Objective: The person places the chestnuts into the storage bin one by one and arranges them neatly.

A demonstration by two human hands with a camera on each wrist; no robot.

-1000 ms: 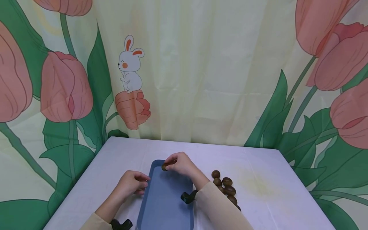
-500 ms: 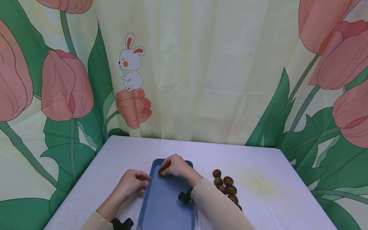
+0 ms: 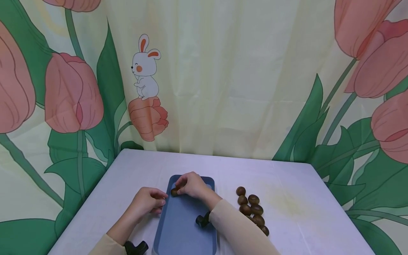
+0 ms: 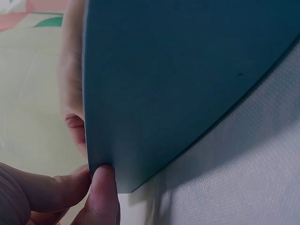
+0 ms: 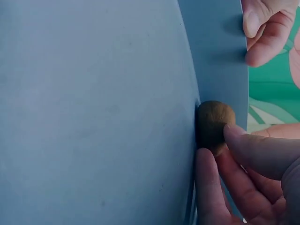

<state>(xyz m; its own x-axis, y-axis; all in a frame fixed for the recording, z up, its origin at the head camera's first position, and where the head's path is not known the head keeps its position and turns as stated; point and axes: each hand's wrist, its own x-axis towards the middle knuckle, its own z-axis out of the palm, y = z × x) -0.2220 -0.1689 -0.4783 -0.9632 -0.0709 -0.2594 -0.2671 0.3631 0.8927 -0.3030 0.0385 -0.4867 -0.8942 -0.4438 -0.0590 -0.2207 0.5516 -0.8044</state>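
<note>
In the head view my right hand [image 3: 192, 185] pinches a brown chestnut [image 3: 174, 192] near the far left corner of a blue-grey rectangular tray [image 3: 185, 226]. Close up in the right wrist view, thumb and fingers hold the chestnut [image 5: 214, 124] against the foot of the tray's side wall [image 5: 220, 75]. Outside the tray's left edge is my left hand [image 3: 148, 201], its fingertips touching the rim. The left wrist view has a fingertip [image 4: 102, 180] against the tray's outer wall [image 4: 154, 93]. Its grip on the rim looks light.
Several more chestnuts [image 3: 254, 209] lie in a loose cluster right of the tray, partly behind the right sleeve [image 3: 237, 226]. A white cloth covers the table [image 3: 302, 212]. A curtain [image 3: 223, 88] with printed tulips and a rabbit hangs behind. Black wrist mounts [image 3: 202, 220] show at both wrists.
My right hand has moved left and slightly nearer with the chestnut, bringing it down to the tray's left side. The left hand has stayed at the rim. The head view has shifted slightly.
</note>
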